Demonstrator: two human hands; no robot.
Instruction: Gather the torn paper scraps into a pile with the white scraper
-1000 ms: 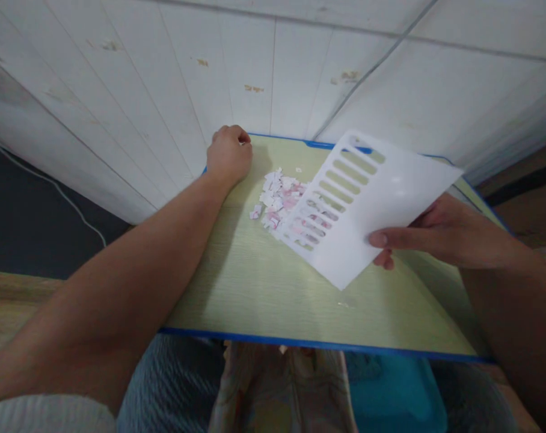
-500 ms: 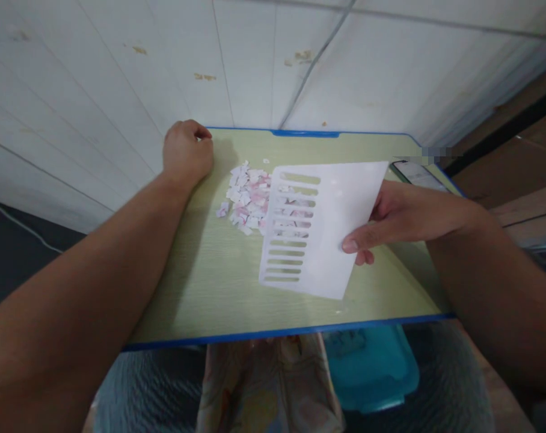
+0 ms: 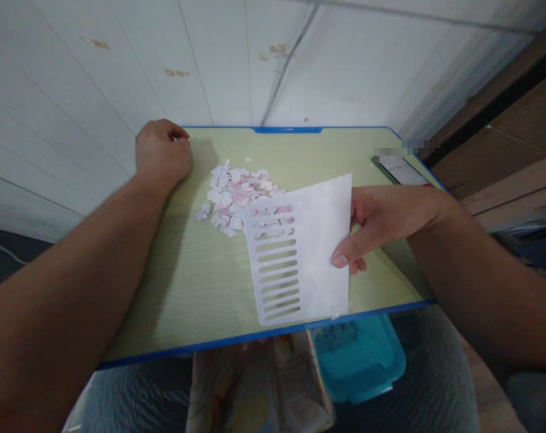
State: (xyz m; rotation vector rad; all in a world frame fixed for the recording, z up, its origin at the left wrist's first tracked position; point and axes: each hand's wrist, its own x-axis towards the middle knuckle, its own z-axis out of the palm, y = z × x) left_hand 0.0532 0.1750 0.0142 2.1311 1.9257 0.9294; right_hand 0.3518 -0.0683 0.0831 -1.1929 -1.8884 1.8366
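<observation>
A thin white slotted plastic sheet (image 3: 323, 240) is held upright at a tilt above the table. My right hand (image 3: 367, 231) pinches its right side, thumb on the facing side and fingers behind. A row of long slots runs down the sheet's left part, and paper scraps show through the upper ones. Behind and left of it lies a loose heap of torn paper scraps (image 3: 230, 195), white and pinkish, partly hidden by the sheet. My left hand (image 3: 161, 153) rests at the table's far left edge, fingers curled in a loose fist, with nothing visible in it.
The pale green table (image 3: 201, 288) has a blue rim and stands against a white plank wall (image 3: 119, 72). A phone (image 3: 399, 170) lies at the back right. Below the front edge are a teal plastic tub (image 3: 367, 361) and a patterned bag or cloth (image 3: 255, 385).
My right hand has brought the slotted sheet lower and nearer to the table's front edge, turning it and uncovering more of the scraps. The view has shifted; my left hand stays at the table edge.
</observation>
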